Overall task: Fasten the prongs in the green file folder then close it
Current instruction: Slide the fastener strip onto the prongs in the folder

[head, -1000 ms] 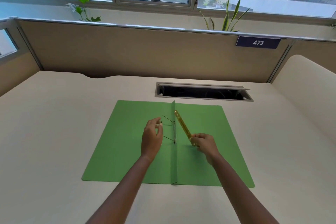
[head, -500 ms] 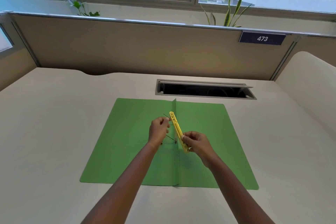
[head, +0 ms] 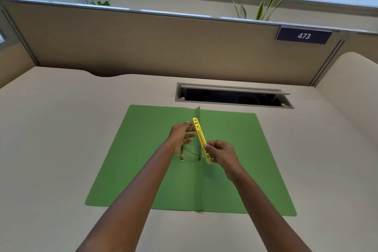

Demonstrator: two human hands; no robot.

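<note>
Green file folder [head: 143, 159] lies open and flat on the cream tabletop [head: 51, 129], before a beige partition [head: 143, 47] and windows. One gold clamp bar [head: 201, 139] is pinched at its near end by the right hand [head: 223, 154]. The left hand [head: 181, 136] pinches a thin prong [head: 190, 127]. Two plants stand behind.

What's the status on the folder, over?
Right hand pinching yellow clip bar near its lower end; left hand at its top. Green folder open flat, prongs unfastened. Nothing in the way.
</note>
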